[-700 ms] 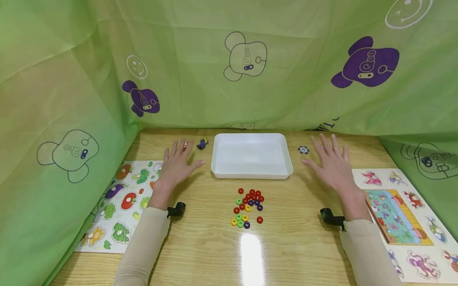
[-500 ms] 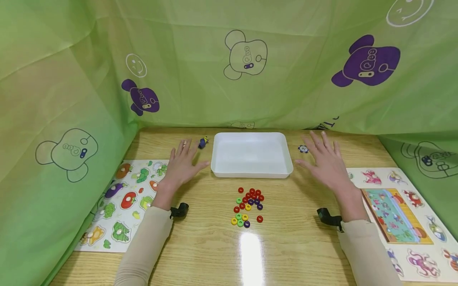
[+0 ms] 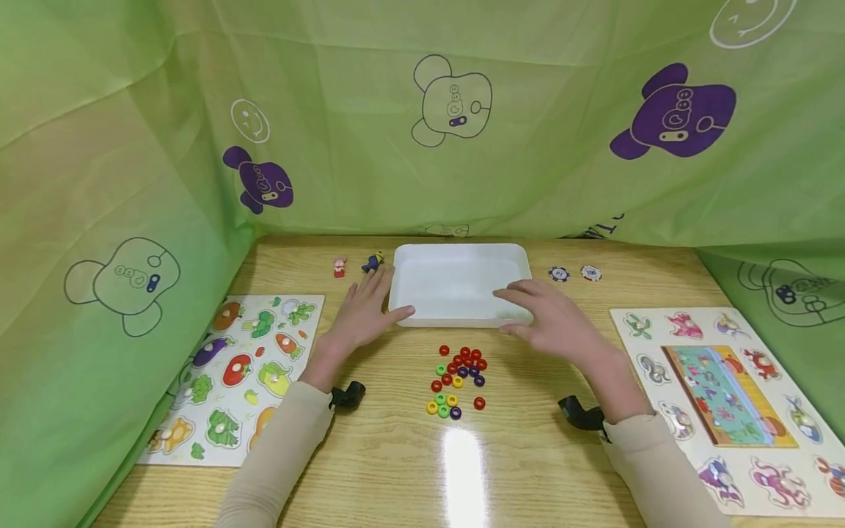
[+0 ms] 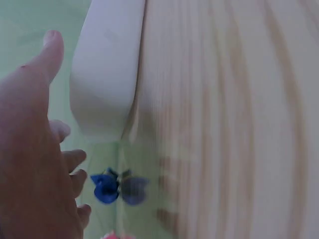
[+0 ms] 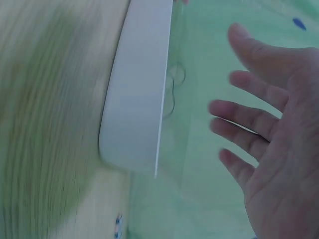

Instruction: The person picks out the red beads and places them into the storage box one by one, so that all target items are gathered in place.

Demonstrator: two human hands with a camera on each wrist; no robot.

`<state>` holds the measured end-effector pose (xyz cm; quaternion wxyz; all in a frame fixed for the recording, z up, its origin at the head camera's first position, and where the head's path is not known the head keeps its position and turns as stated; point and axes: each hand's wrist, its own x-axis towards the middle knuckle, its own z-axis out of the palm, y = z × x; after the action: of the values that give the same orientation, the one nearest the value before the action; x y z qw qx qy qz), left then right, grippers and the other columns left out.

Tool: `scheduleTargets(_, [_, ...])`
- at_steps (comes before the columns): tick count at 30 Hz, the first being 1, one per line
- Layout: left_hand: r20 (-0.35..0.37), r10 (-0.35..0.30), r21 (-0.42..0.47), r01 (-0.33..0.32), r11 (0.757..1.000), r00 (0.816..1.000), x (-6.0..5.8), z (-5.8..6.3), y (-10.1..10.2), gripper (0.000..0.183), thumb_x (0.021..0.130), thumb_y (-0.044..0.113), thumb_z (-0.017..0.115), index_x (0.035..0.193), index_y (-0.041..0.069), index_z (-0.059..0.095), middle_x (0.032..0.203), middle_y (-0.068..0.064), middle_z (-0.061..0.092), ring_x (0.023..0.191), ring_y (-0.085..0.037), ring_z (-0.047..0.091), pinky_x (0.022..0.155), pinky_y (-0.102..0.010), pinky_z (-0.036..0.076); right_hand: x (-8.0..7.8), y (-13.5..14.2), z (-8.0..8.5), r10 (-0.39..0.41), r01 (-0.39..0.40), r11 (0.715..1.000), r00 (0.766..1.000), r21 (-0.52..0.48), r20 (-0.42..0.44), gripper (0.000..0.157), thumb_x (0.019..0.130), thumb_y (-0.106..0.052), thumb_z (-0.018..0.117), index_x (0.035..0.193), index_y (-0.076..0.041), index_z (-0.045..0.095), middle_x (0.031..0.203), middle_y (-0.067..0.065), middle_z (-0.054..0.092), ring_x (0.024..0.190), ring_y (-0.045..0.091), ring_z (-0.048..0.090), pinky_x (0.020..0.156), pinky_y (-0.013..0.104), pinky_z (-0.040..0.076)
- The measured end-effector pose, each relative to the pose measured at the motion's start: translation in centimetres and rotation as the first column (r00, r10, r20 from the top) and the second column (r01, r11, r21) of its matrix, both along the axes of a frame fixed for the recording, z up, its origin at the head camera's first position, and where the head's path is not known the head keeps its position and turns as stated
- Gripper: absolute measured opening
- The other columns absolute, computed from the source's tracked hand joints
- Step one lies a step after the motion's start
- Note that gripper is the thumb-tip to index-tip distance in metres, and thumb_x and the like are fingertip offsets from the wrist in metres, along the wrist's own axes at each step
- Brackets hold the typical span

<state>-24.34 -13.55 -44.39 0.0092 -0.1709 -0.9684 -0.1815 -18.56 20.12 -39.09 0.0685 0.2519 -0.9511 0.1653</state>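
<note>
A white rectangular tray stands at the back middle of the table. At its left end, my left hand is spread with the thumb over the near left corner; whether it touches the rim I cannot tell. My right hand reaches over the tray's right end, fingers extended and slightly bent, holding nothing. In the right wrist view a gap shows between its fingers and the tray wall. Several small ring beads in red, yellow, green and purple lie in front of the tray.
Behind the left hand are a blue figurine and a pink-and-red figurine. Two poker chips, one blue and one white, lie right of the tray. A vegetable puzzle board is left, a sea-animal board right. Green cloth encloses the table.
Both hands have moved inward, the left one rightward and the right one leftward, to the tray's two ends. The figurines and poker chips are now uncovered. The tray and beads have stayed put.
</note>
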Motion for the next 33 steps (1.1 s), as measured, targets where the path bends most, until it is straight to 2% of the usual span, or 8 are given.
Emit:
scheduleTargets(4, [0.048, -0.001, 0.022, 0.0, 1.0, 0.999, 0.0, -0.2, 0.6, 0.102, 0.077, 0.082, 0.03, 0.15, 0.018, 0.002, 0.158, -0.007, 0.008, 0.145, -0.026, 0.01, 0.114, -0.054, 0.013, 0.9, -1.7, 0.0, 0.07, -0.072, 0.997, 0.996, 0.026, 0.057, 0.038, 0.083, -0.032, 0.067, 0.119, -0.021, 0.062, 0.116, 0.002, 0.063, 0.11, 0.023, 0.056, 0.095, 0.045, 0.044])
scheduleTargets(10, [0.148, -0.02, 0.174, -0.006, 0.985, 0.989, 0.1, -0.1, 1.1, 0.103, 0.08, 0.071, 0.046, 0.15, 0.012, 0.0, 0.157, -0.011, 0.009, 0.145, -0.028, 0.012, 0.115, -0.048, 0.018, 1.8, -3.7, -0.8, 0.136, -0.145, 0.989, 0.969, 0.031, 0.204, 0.02, 0.082, -0.02, 0.067, 0.102, -0.02, 0.069, 0.097, -0.01, 0.066, 0.091, 0.009, 0.061, 0.082, 0.032, 0.05])
scheduleTargets(14, [0.188, -0.022, 0.236, -0.024, 0.971, 0.982, 0.0, -0.2, 1.2, 0.102, 0.081, 0.066, 0.052, 0.15, 0.012, -0.001, 0.158, -0.01, 0.007, 0.144, -0.028, 0.013, 0.115, -0.045, 0.02, 1.9, -4.4, -1.7, 0.188, -0.204, 0.978, 0.956, 0.05, 0.223, 0.014, 0.079, -0.015, 0.069, 0.091, -0.023, 0.071, 0.084, -0.013, 0.065, 0.076, 0.003, 0.056, 0.072, 0.025, 0.048])
scheduleTargets(17, [0.219, -0.026, 0.275, -0.036, 0.961, 0.975, 0.0, -0.2, 1.3, 0.103, 0.081, 0.064, 0.054, 0.15, 0.015, -0.004, 0.158, -0.008, 0.006, 0.144, -0.026, 0.013, 0.114, -0.045, 0.021, 1.9, -4.8, -2.5, 0.214, -0.233, 0.971, 0.95, 0.061, 0.226, 0.013, 0.077, -0.013, 0.07, 0.085, -0.024, 0.07, 0.08, -0.014, 0.064, 0.072, 0.001, 0.054, 0.07, 0.023, 0.048])
scheduleTargets(24, [0.254, -0.046, 0.331, -0.042, 0.943, 0.966, -0.1, -0.4, 1.4, 0.107, 0.077, 0.067, 0.056, 0.149, 0.021, -0.01, 0.158, -0.005, 0.003, 0.144, -0.023, 0.012, 0.113, -0.047, 0.022, 2.1, -5.2, -3.2, 0.192, -0.217, 0.973, 0.95, 0.077, 0.246, 0.015, 0.076, -0.008, 0.066, 0.081, -0.023, 0.069, 0.077, -0.014, 0.059, 0.069, 0.001, 0.051, 0.066, 0.019, 0.046])
scheduleTargets(28, [0.261, -0.043, 0.331, -0.047, 0.943, 0.964, -0.1, -0.6, 1.5, 0.11, 0.075, 0.07, 0.056, 0.147, 0.026, -0.015, 0.158, -0.004, 0.004, 0.144, -0.024, 0.015, 0.112, -0.048, 0.025, 1.9, -5.1, -2.6, 0.166, -0.187, 0.981, 0.946, 0.051, 0.277, 0.014, 0.079, -0.009, 0.066, 0.082, -0.022, 0.068, 0.078, -0.013, 0.059, 0.069, 0.003, 0.051, 0.066, 0.021, 0.046])
scheduleTargets(33, [0.265, -0.044, 0.337, -0.05, 0.94, 0.963, 0.0, -0.8, 1.6, 0.114, 0.073, 0.069, 0.06, 0.146, 0.027, -0.017, 0.158, -0.006, 0.005, 0.143, -0.026, 0.017, 0.111, -0.049, 0.026, 0.7, -4.4, -1.2, 0.113, -0.116, 0.993, 0.97, -0.001, 0.215, 0.012, 0.081, -0.008, 0.067, 0.087, -0.018, 0.069, 0.08, -0.009, 0.058, 0.071, 0.008, 0.051, 0.066, 0.024, 0.046])
